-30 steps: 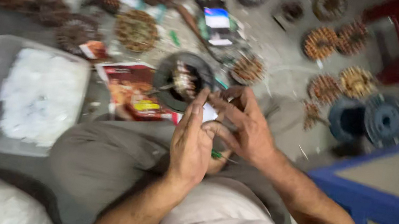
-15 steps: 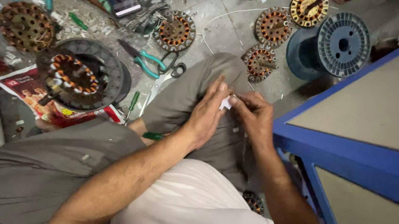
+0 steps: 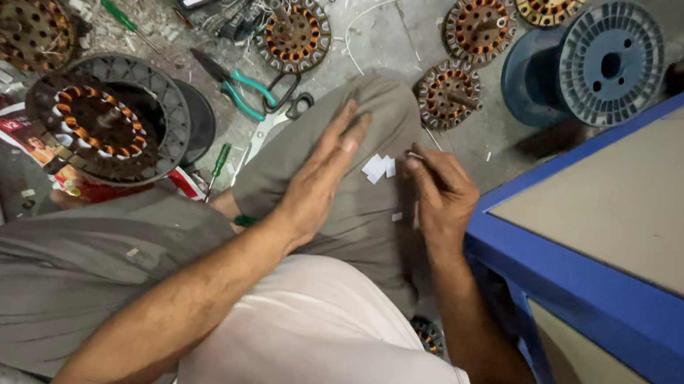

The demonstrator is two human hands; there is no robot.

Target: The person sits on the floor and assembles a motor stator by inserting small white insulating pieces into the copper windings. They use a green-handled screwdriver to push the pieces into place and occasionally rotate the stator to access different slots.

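Head view: a grey concrete floor (image 3: 359, 7) strewn with copper-wound stators (image 3: 295, 32), pliers (image 3: 236, 88) and a blue spool (image 3: 596, 67). Left hand (image 3: 317, 175) lies spread flat on the knee; right hand (image 3: 444, 197) pinches a thin metal tool (image 3: 415, 155), white paper slips (image 3: 378, 168) between them on the trousers.

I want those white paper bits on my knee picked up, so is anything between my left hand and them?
Nothing visible. The left hand lies flat on the trouser knee, and the white paper bits sit on the cloth just beside its fingers, uncovered. The right hand is on their far side, pinching a thin metal tool.
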